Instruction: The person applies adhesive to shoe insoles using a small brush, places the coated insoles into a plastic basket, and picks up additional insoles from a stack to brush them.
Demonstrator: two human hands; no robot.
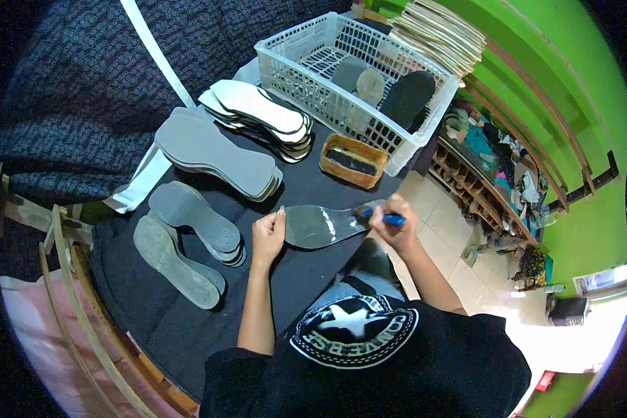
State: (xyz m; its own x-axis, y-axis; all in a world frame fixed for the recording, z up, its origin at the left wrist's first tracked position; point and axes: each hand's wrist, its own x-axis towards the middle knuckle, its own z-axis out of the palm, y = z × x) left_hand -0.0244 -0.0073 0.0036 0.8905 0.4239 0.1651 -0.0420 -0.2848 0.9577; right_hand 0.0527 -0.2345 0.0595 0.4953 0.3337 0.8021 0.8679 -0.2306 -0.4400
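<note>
Left hand (268, 235) pinches grey insole (308, 231) at its wide end; right hand (397, 224) grips blue-handled brush (393, 219), bristles at narrow end. Insole spans between hands, long axis left-right. Yellowish tray (370, 179) beyond.

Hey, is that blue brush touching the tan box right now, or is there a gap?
Apart. The head view shows dark cloth between the tan box and the blue brush in the right hand.

Left hand (267, 235): pinching, thumb extended
Right hand (400, 227): curled — gripping
Left forearm (258, 306): bare, nearly straight
Right forearm (432, 277): bare — angled inward
</note>
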